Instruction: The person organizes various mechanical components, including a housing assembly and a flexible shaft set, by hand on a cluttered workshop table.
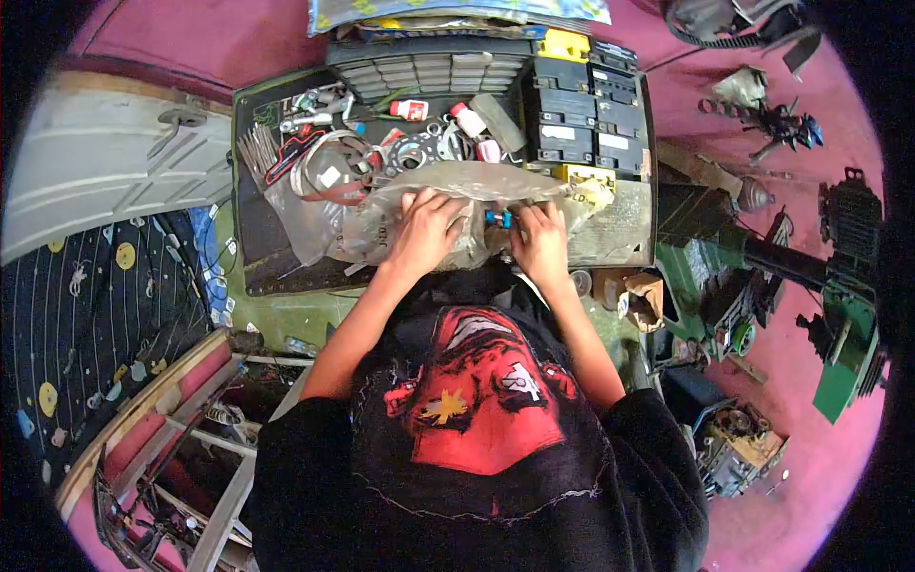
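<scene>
A crumpled, clear plastic bag with dark print lies over the front of the workbench. My left hand rests on the bag with its fingers bent and closed on the plastic. To the right, my right hand is closed, its thumb and fingertips against a small blue cylindrical part with shiny metal ends. The exact kind of this part is too small to tell. Plastic also surrounds the right fingers, and the palms of both hands are hidden.
Behind the bag lie metal rings and gaskets, red-and-white bottles and several tools. Stacked black batteries stand on the bench's right side. A green machine is to the right, a metal frame at lower left.
</scene>
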Demonstrator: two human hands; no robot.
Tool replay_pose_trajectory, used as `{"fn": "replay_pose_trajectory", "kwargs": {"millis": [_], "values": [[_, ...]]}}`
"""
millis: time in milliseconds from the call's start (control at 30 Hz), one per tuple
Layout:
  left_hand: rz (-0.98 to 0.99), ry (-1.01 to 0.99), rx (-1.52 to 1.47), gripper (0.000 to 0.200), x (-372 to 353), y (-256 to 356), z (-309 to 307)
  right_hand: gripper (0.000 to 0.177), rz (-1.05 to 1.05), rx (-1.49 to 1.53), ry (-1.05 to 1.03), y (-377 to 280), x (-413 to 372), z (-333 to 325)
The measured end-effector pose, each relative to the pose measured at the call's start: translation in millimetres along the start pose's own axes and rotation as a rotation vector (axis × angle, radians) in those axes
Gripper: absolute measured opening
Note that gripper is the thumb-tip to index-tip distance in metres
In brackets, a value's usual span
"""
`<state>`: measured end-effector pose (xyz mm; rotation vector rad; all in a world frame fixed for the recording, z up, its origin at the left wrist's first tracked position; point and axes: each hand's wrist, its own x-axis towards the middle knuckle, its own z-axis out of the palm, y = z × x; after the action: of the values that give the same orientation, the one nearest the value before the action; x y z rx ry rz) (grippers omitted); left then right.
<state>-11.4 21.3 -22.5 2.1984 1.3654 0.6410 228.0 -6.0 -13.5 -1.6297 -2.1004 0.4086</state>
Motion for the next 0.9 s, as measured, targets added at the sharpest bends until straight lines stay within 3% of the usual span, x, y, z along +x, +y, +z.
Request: {"fn": "replay_pose_trajectory", "kwargs": {"millis": [167,267,500,633,800,900], "values": [[-0.081,0.140,-0.071,0.026,-11.8,-17.3,-46.4,0.023,-0.108,-0.023,0.068,-36.8,26.5,-8.4],[-0.241,0.397,-0.029,0.017,-23.0,-37.3,-71.5,0.020,-0.166,-0.006,0.080,-72.4,59.9,-5.5],[-0.469,0.641,0.117,0.024,-56.9,-145.1,-105.2,0.019,-0.240,-0.038,-0.062,-131.1,128.8,63.9],[-0.594,0.574,0.196,0.027,-58.2,-200.4,-122.5,0.025,-0.219,-0.118,-0.157,-167.3,169.6,115.7],[-0.481,0.449,0.259,0.026,-29.4,-264.9,-129.7,0.030,-0.221,-0.182,-0.127,-195.7,218.5,205.3],[-0.456,0.385,0.285,0.026,-8.1,-285.1,-128.4,0.023,-0.190,-0.252,-0.085,-208.5,238.0,243.2]]}}
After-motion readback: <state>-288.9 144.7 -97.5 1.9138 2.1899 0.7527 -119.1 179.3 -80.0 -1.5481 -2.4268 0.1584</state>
